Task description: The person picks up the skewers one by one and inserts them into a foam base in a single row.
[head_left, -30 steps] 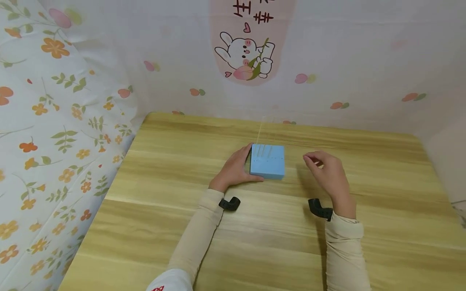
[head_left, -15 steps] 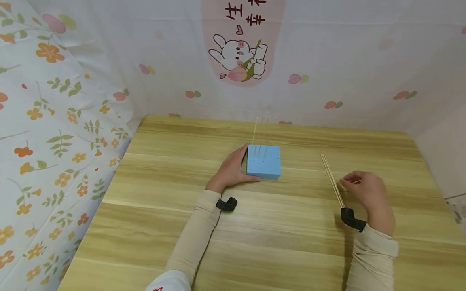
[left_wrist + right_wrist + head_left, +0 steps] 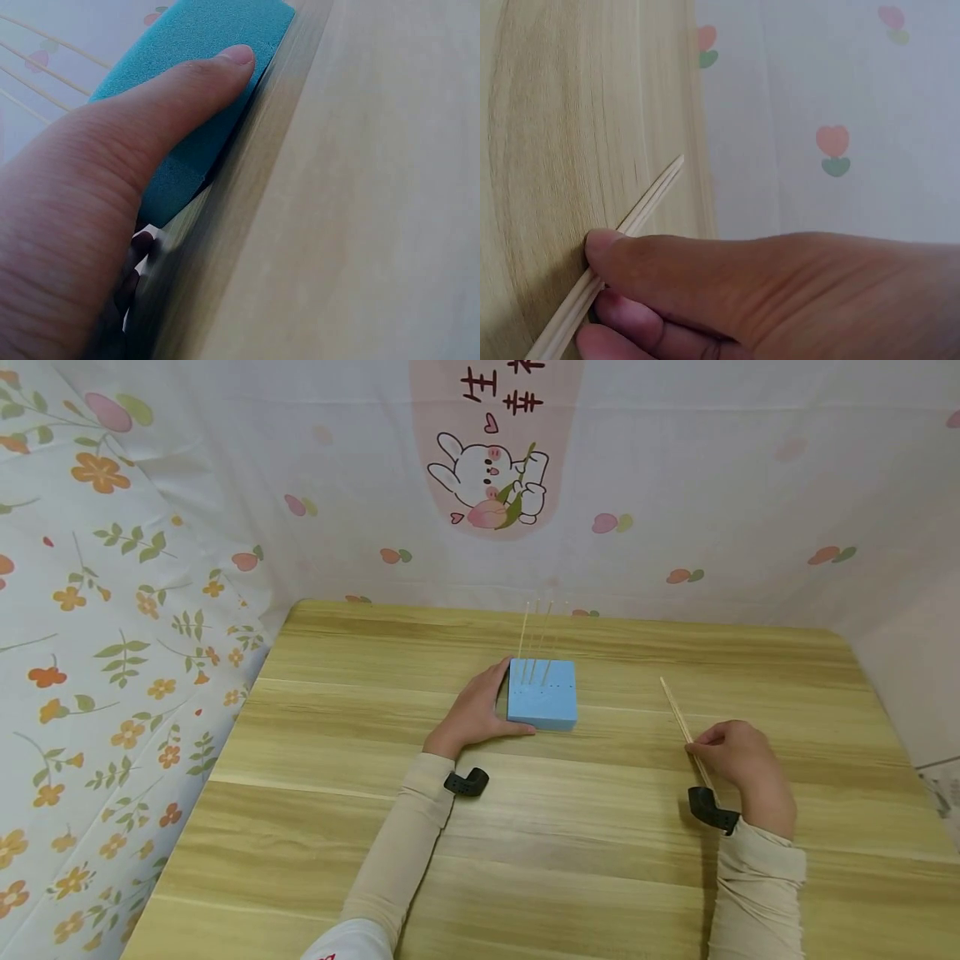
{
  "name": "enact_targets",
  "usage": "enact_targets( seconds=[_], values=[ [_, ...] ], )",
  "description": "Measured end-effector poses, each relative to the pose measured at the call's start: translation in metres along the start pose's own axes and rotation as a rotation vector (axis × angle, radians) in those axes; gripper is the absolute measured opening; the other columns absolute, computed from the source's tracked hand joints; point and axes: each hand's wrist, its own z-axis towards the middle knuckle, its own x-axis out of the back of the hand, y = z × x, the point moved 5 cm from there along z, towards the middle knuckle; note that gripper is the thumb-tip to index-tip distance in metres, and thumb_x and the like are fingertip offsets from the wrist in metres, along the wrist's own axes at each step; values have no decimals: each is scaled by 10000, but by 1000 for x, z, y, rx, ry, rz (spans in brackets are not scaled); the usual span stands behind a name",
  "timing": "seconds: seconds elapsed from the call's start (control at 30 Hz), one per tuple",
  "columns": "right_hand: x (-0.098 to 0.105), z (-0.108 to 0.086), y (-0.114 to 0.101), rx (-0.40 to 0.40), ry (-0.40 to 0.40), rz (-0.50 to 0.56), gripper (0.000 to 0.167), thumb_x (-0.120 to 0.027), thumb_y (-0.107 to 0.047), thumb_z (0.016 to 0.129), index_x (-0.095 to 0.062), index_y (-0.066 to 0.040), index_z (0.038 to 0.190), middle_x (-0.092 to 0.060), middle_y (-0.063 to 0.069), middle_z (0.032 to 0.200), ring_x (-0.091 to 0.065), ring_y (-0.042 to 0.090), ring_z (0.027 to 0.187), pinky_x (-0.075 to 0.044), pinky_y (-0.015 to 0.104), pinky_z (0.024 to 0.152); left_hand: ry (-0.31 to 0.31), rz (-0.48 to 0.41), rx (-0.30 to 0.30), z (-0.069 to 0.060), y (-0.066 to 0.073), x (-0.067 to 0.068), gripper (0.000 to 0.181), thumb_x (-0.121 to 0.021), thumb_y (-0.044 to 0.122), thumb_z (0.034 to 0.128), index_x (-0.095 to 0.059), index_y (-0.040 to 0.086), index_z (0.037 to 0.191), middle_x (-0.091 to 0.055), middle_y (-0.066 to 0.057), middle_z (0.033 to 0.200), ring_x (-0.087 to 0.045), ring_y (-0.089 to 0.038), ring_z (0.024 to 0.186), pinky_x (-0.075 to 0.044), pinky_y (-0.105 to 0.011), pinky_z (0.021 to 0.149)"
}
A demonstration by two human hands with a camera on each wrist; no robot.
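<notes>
A blue foam block (image 3: 543,706) lies on the table with several thin sticks (image 3: 546,639) standing upright in its back left part. Around its left side curls the left hand (image 3: 476,710), thumb along the front face; the left wrist view shows that thumb pressed on the block (image 3: 217,97). Farther right, a small bundle of thin wooden sticks (image 3: 677,712) lies at a slant. The right hand (image 3: 742,764) has thumb and fingertips at the bundle's middle, and in the right wrist view they pinch the sticks (image 3: 651,196).
The wooden table (image 3: 585,860) ends at the back against a white curtain (image 3: 337,460) printed with a rabbit and fruit shapes. A flower-patterned cloth (image 3: 142,652) hangs at the left. Each wrist wears a black device (image 3: 467,782).
The right hand has moved right and down from beside the block to the stick bundle, and its fingers have come onto the sticks. The left hand stays on the block. The head view has shifted slightly.
</notes>
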Motion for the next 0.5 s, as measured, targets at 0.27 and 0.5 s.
enact_targets(
  seconds=[0.27, 0.5],
  values=[
    [0, 0, 1, -34, -29, 18, 294, -661, -201, 1004, -684, 92, 986, -680, 186, 932, -606, 339, 873, -480, 392, 692, -6, -7, 5, 0, 1, 0, 1288, -900, 540, 753, -118, 89, 1671, -248, -115, 1695, -257, -306, 1547, -257, -484, 1240],
    [-1, -1, 1, -37, -33, 31, 285, -659, -208, 1000, -692, 74, 976, -683, 174, 941, -599, 325, 873, -464, 358, 679, -7, -5, 17, -1, 0, 0, 1294, -896, 551, 753, -110, 93, 1673, -235, -116, 1700, -248, -318, 1550, -265, -498, 1235]
  ],
)
